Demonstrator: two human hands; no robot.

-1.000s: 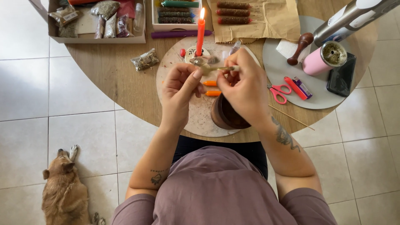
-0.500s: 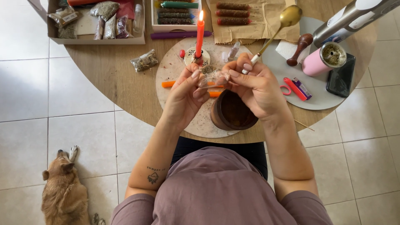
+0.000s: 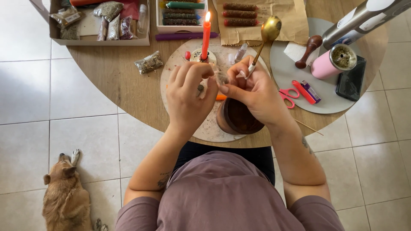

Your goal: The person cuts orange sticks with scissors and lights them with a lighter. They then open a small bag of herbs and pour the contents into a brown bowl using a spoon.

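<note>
Both hands worked together: left hand (image 3: 188, 92) pinched something small and unclear, right hand (image 3: 252, 87) gripped a brass spoon (image 3: 269, 30). Just below sat a brown bowl (image 3: 239, 117); beyond them a lit candle (image 3: 206, 36). Seemingly mid-filling, steady fingers needed.

Hands (image 3: 222, 92) with brass spoon (image 3: 270, 29) beside lit candle (image 3: 206, 38)

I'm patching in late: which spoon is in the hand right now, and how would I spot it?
Start at the round wooden table and find the lit red candle near its middle. Just right of the flame, the right hand pinches a thin handle that slants up to a gold spoon. Its shiny round bowl hangs over the brown paper, unlike the dark rolled sticks lying there.
</note>
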